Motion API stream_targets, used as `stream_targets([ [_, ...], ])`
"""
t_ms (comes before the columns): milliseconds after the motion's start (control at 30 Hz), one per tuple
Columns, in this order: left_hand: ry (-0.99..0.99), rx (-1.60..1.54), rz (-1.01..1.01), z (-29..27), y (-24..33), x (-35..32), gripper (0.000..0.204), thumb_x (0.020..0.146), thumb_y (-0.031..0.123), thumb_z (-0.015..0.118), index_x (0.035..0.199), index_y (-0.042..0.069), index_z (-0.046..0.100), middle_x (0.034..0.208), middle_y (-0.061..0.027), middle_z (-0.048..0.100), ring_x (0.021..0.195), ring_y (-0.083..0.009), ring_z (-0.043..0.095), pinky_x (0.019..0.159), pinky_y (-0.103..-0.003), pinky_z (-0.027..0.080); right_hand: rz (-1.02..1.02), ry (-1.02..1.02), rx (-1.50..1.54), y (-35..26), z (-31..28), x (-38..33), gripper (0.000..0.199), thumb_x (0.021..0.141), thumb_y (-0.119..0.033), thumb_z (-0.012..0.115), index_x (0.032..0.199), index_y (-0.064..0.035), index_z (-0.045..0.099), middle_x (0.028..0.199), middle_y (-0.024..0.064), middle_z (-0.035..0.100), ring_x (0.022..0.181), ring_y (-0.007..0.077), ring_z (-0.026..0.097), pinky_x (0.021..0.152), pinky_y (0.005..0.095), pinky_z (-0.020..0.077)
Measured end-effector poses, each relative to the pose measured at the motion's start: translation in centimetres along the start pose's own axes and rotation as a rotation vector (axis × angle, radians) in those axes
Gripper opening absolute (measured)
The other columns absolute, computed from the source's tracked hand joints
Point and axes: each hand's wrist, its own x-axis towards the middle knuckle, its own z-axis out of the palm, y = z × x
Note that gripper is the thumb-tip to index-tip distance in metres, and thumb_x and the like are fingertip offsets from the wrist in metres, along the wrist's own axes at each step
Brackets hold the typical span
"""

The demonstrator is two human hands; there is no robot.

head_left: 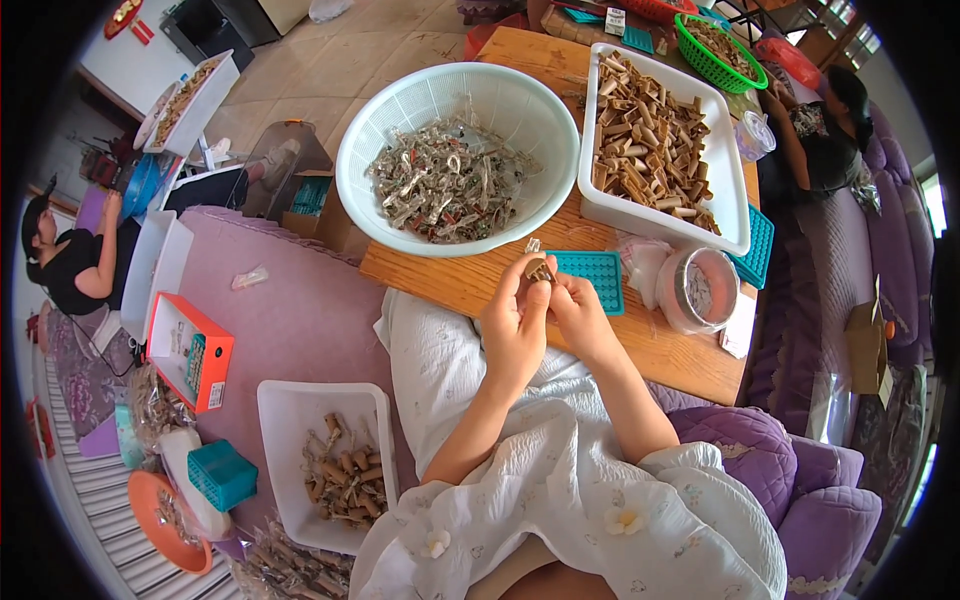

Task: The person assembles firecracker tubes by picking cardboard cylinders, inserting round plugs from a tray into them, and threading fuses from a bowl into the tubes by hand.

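Both hands meet over the table's near edge, around a small brown cardboard piece (pixel 540 269). My left hand (pixel 514 318) pinches it between thumb and fingers. My right hand (pixel 582 312) is closed against its other side. A bit of clear plastic shows just beyond the fingertips; whether it joins the piece I cannot tell. Under and beyond the hands lies a teal grid tray (pixel 590 273). Farther off, a pale green basin (pixel 362 207) holds many small clear-wrapped items. To its right, a white tray (pixel 735 190) is full of short brown cardboard tubes.
A clear tub (pixel 688 318) with small pale pieces stands at the table's right. Low on my left, a white bin (pixel 290 400) holds more tubes, near an orange box (pixel 212 375) and a teal basket (pixel 222 474). One person (pixel 75 265) sits left, another (pixel 830 135) at right.
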Motion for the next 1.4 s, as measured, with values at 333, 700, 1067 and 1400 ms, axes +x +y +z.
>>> stream_targets([
  [333, 0.051, -0.598, -0.292, -1.9, 0.5, 0.4, 0.025, 0.087, 0.013, 0.044, 0.109, 0.001, 0.045, 0.102, -0.0093, 0.052, 0.092, -0.0194, 0.055, 0.071, -0.032, 0.053, -0.096, -0.271, -0.048, -0.6, -2.7, 0.8, 0.039, 0.089, -0.037, 0.039, 0.081, -0.0018, 0.054, 0.077, 0.0012, 0.055, 0.071, 0.0097, 0.049, 0.068, 0.0244, 0.0418],
  [700, 0.062, -0.591, -0.311, -2.9, 0.8, 0.5, 0.032, 0.086, 0.014, 0.048, 0.113, 0.0, 0.043, 0.104, -0.0107, 0.052, 0.094, -0.0221, 0.055, 0.078, -0.033, 0.049, -0.089, 0.174, -0.567, 2.0, -5.8, 1.9, 0.014, 0.082, -0.015, 0.05, 0.081, -0.0012, 0.054, 0.07, 0.0065, 0.057, 0.061, 0.0144, 0.05, 0.059, 0.0258, 0.0425],
  [1067, 0.102, -0.312, -0.288, -5.5, -0.4, 0.2, 0.032, 0.083, 0.013, 0.052, 0.111, -0.002, 0.046, 0.1, -0.0126, 0.055, 0.092, -0.023, 0.056, 0.078, -0.033, 0.048, -0.378, 0.193, -1.213, 4.9, -3.2, 2.3, 0.022, 0.072, -0.01, 0.058, 0.093, -0.007, 0.053, 0.08, 0.0087, 0.061, 0.073, 0.0266, 0.056, 0.063, 0.0362, 0.0454],
  [1400, 0.019, -0.382, -0.311, -6.1, 0.0, 0.1, 0.031, 0.082, 0.006, 0.052, 0.111, -0.002, 0.045, 0.095, -0.0149, 0.058, 0.083, -0.0217, 0.06, 0.072, -0.03, 0.051, -0.371, 0.105, -1.074, 3.8, -2.7, 2.9, 0.02, 0.072, -0.006, 0.056, 0.092, -0.006, 0.053, 0.078, 0.0086, 0.06, 0.071, 0.024, 0.057, 0.06, 0.0333, 0.0461],
])
